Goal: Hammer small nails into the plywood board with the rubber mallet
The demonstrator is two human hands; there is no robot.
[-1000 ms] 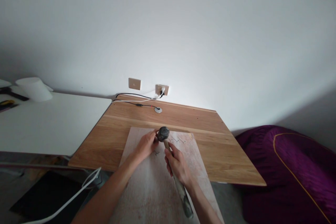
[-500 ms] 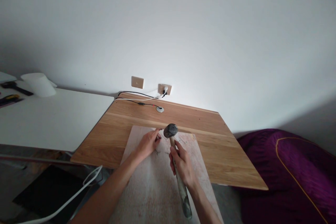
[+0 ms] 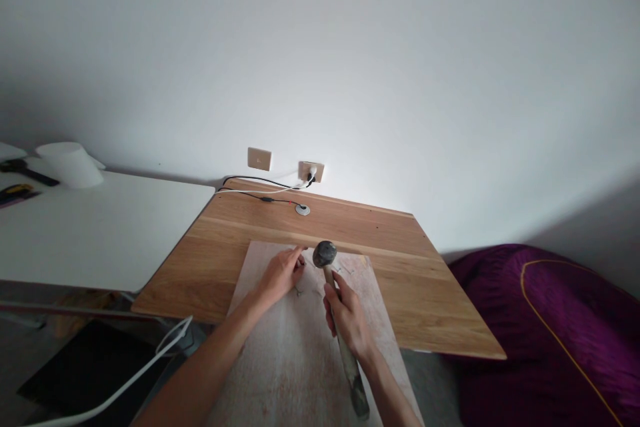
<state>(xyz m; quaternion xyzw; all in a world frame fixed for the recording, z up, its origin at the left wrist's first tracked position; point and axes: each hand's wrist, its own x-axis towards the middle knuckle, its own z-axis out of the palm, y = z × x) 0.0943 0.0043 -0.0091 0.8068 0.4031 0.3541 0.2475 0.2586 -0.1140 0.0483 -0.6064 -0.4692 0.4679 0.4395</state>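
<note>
White wall behind wooden table; pale board lies over table, reaching past near edge, perhaps to bring it closer to person. Right hand wrapped around hammer, high on handle near head, likely for better control of heavy end. Left hand beside hammer's head, fingers bent and drawn together; cannot tell whether they pinch anything. Hammer over board, slanted, head toward wall; head dark, blunt, scuffed, handle greyish, dirtier near butt. Thin nails show around hands.
</note>
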